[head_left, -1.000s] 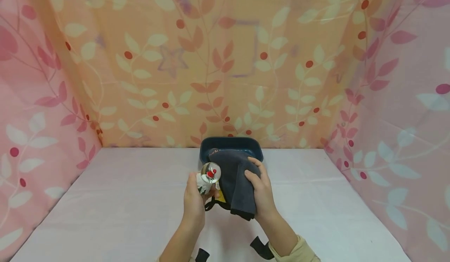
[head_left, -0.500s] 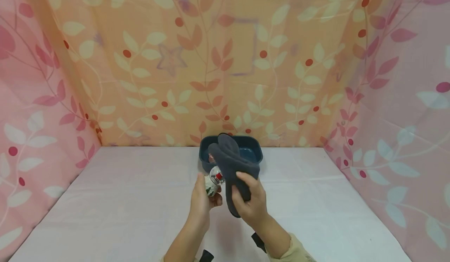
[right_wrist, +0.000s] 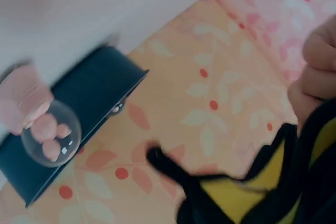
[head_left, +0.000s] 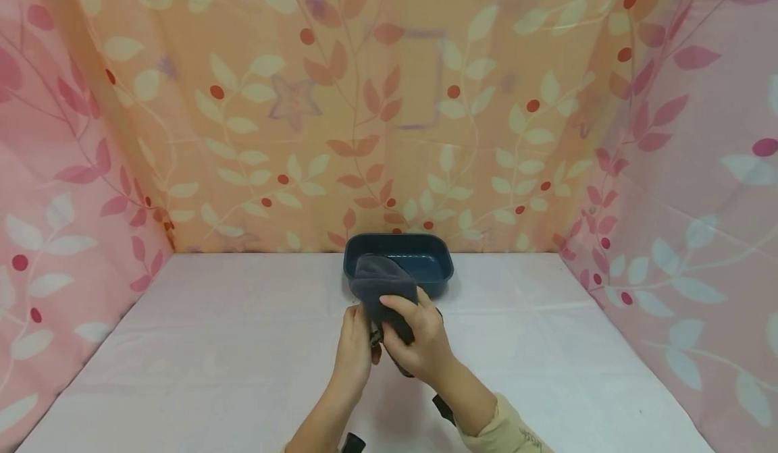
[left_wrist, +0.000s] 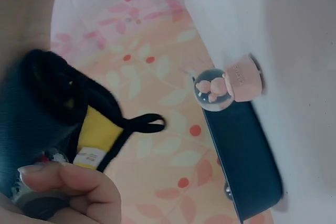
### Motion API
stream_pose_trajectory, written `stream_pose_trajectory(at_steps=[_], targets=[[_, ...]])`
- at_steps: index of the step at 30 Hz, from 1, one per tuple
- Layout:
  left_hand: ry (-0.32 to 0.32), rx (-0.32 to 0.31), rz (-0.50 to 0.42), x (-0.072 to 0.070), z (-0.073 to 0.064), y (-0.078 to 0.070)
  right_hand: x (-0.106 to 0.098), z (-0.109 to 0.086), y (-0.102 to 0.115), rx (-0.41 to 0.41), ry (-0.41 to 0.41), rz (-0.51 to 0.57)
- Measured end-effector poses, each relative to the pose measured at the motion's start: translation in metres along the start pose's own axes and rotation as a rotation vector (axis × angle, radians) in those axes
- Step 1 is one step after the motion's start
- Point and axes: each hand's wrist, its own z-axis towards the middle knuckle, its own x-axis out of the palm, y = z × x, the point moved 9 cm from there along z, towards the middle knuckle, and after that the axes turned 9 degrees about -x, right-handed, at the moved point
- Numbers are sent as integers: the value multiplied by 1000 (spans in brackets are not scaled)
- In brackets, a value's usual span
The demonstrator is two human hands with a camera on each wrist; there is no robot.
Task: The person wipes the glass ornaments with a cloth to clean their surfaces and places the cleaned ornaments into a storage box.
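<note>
My left hand [head_left: 354, 348] holds a small snow globe [head_left: 375, 335] by its white base, and the cloth hides its glass ball. A dark grey plush cloth [head_left: 384, 281] is gripped in my right hand [head_left: 419, 337], draped over the globe and pressed against it. In the left wrist view the cloth shows a yellow underside [left_wrist: 100, 129], black edging and a hanging loop [left_wrist: 149, 123]. My left fingertips [left_wrist: 79, 179] curl around the globe there. Both hands are close together, just in front of the dark blue basin [head_left: 434, 281].
A pink snow globe [left_wrist: 244, 81] stands on the white tabletop [head_left: 243, 345] beside the basin; the cloth hides it from the head view. A small round shiny thing [right_wrist: 117, 107] shows at the basin's rim. Patterned curtains [head_left: 292, 136] enclose the back and sides.
My right hand has moved left with the cloth, folding it over the globe's glass ball, which was uncovered earlier. My left hand has shifted slightly right, still holding the base.
</note>
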Motion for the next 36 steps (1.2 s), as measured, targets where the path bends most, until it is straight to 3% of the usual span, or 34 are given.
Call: stream_pose_trajectory(at_steps=[2,9,12,14,19,24,32,36], targets=[[1,37,18,-1,0,-3,-1,-3,-13,177,-15,102],[-4,136,114,-6,3,-6,10,-31,-57,909,8,516],[4,162,118,-7,3,-7,15,-42,-65,1119,-20,664],[12,161,89,-8,3,-7,18,-46,-67,1202,-30,716],[5,104,-54,-10,6,-4,22,-54,-67,1306,-53,790],[-44,34,-178,-11,8,-2,24,-59,-62,1308,-103,799],[-189,8,-238,-22,9,0,18,-58,-56,1276,-128,727],[-241,25,-246,-29,11,-1,7,-58,-55,1253,-191,675]])
